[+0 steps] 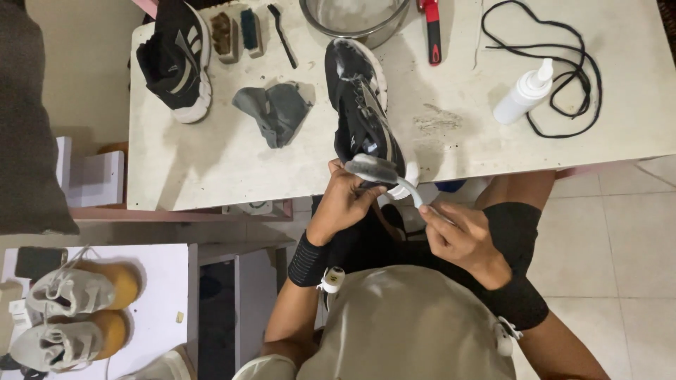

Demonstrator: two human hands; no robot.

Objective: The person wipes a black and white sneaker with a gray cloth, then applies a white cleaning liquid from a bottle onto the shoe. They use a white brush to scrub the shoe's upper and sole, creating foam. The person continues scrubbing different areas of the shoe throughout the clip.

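My left hand [343,204] grips the heel end of a black sneaker [360,105] with white sole, which lies lengthwise over the front edge of the white table [232,162]. My right hand [461,236] holds the handle of a small white brush [384,172], whose soapy head rests on the shoe's heel. Foam shows on the toe of the shoe. Both wrists wear black bands.
On the table lie a second black sneaker [176,60], grey insoles [274,112], several brushes [239,32], a metal bowl [355,17], a red-handled tool [432,32], black laces [556,63] and a white squeeze bottle [524,95]. Grey sneakers [67,313] sit on a low white shelf at the left.
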